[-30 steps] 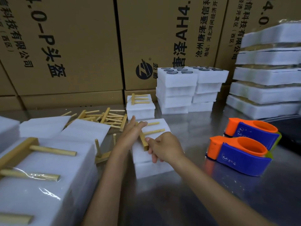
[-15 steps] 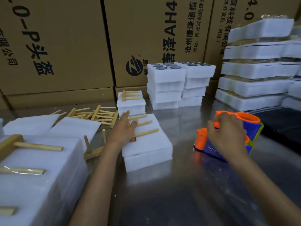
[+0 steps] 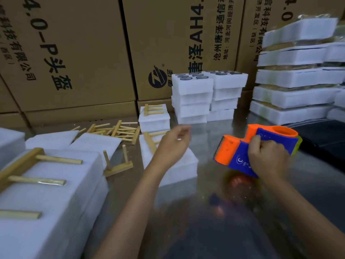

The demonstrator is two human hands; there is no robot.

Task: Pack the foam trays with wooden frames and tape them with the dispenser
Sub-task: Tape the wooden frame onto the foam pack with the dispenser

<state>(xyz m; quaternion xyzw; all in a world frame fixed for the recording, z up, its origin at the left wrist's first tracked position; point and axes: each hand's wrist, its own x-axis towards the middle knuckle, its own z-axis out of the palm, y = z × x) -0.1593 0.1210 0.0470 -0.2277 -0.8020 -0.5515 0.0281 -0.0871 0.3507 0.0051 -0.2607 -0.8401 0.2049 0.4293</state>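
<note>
Now the right hand grips the dispenser, left hand seemingly loose-fingered above the foam tray; unheld, its frame could shift under tape.

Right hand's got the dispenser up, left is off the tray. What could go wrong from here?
1. The serrated blade on the tape dispenser points toward the left hand, which hovers nearby: it may get nicked.
2. Nothing holds the wooden frame on the foam tray; taping may shift either.
3. The right hand grips only the dispenser's rear, so it could twist.

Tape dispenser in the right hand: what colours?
Orange and blue tape dispenser, right hand; head view.
</note>
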